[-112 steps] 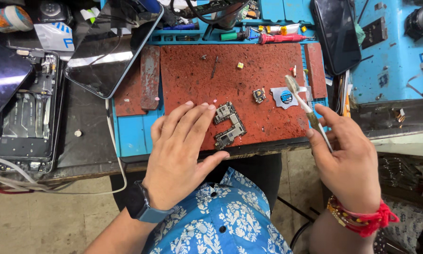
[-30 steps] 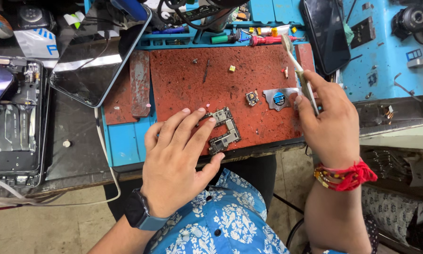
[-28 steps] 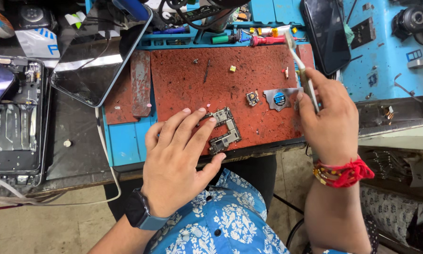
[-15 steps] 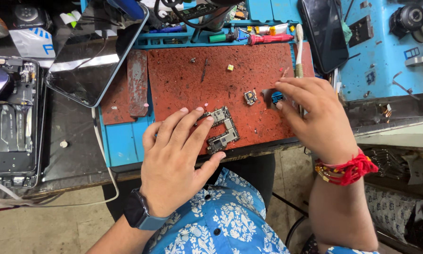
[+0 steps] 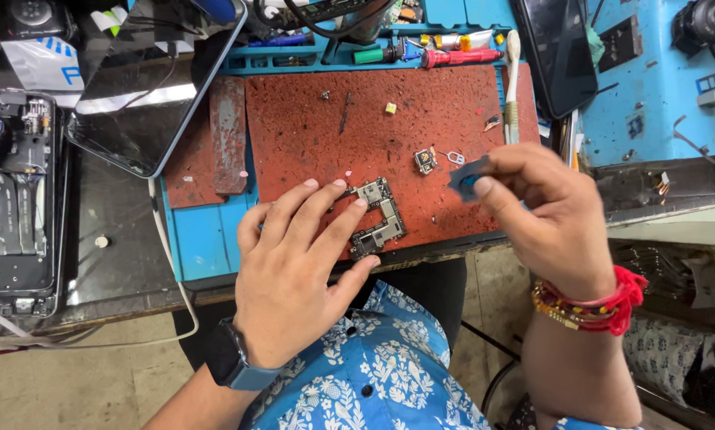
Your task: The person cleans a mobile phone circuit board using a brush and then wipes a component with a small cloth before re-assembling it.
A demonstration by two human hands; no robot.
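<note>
Head view: left hand flat, fingers spread, pressing on the phone circuit board at the near edge of the red work mat. Right hand lifted over the mat's right edge, thumb and fingertips pinching a small blue piece, blurred. White toothbrush lies just right of the mat. White packet with blue stripes top left, beside a dark tablet. Small yellow square on the mat.

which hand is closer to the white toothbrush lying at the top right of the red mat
Right. The right hand sits just below the toothbrush, pinching a small blue piece. The left hand rests farther off on the circuit board.
</note>
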